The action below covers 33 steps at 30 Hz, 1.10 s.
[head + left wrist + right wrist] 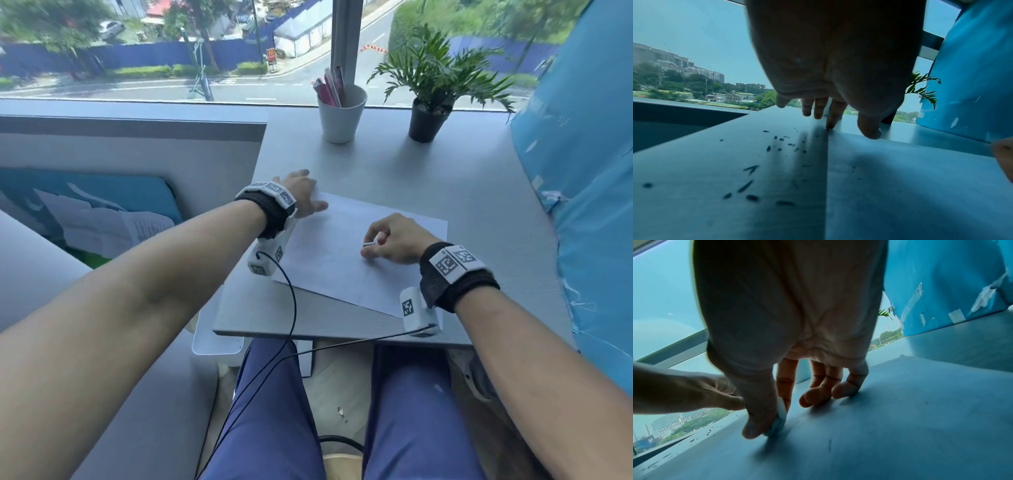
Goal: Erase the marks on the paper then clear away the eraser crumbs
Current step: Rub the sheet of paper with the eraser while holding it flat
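A white sheet of paper (346, 253) lies askew on the grey table (428, 178). My right hand (390, 240) pinches a small white eraser (371, 242) between thumb and index finger, its tip down on the paper (900, 402); the eraser (780, 420) shows clearly in the right wrist view. My left hand (301, 195) lies flat with straight fingers on the paper's far left corner, holding it down. Dark eraser crumbs (760, 178) are scattered on the table left of the paper's edge (827, 162). A faint pencil mark (829, 445) is on the paper.
A white cup of pens (340, 113) and a small potted plant (431, 96) stand at the table's far side by the window. A blue plastic-wrapped object (589, 171) borders the table on the right. The table's near edge (308, 335) is above my knees.
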Tool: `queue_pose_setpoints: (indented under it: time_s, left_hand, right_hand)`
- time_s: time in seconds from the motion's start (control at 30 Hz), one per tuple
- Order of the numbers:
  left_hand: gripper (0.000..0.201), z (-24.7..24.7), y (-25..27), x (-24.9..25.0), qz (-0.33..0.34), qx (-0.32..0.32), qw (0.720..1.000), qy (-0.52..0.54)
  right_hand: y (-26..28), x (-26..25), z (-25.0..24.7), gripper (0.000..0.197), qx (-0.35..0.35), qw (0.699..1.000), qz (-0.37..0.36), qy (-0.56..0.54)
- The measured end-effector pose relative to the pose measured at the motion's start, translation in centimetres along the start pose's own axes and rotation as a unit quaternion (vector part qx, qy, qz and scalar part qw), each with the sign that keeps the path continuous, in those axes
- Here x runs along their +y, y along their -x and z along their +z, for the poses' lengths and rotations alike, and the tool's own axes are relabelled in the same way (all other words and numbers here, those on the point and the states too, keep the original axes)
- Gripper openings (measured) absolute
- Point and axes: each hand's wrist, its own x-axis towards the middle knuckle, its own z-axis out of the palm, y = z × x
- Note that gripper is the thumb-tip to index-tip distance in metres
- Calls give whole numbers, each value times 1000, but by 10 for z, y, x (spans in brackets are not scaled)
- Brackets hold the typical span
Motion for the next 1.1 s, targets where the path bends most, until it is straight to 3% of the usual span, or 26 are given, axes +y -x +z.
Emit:
queue_pose_setpoints:
  time_s: [0.07, 0.37, 0.63, 0.8, 0.97, 1.1]
  left_hand:
    - [59, 2, -10, 5, -9, -11, 999, -31]
    - [48, 9, -1, 11, 39, 44, 997, 51]
    - [66, 13, 9, 19, 36, 73, 992, 93]
    - [68, 13, 1, 14, -61, 66, 992, 87]
    - [53, 5, -13, 13, -65, 59, 989, 119]
    - [50, -4, -21, 12, -113, 65, 977, 169]
  right_hand:
    - [0, 1, 0, 13, 4, 1000, -1, -1]
    - [0, 2, 0, 13, 0, 1000, 6, -17]
    - [-1, 3, 2, 13, 1, 999, 21, -26]
    - [2, 0, 0, 12, -3, 1000, 20, -23]
    - [2, 1, -1, 13, 0, 1000, 18, -21]
    - [1, 2, 0, 13, -1, 999, 19, -26]
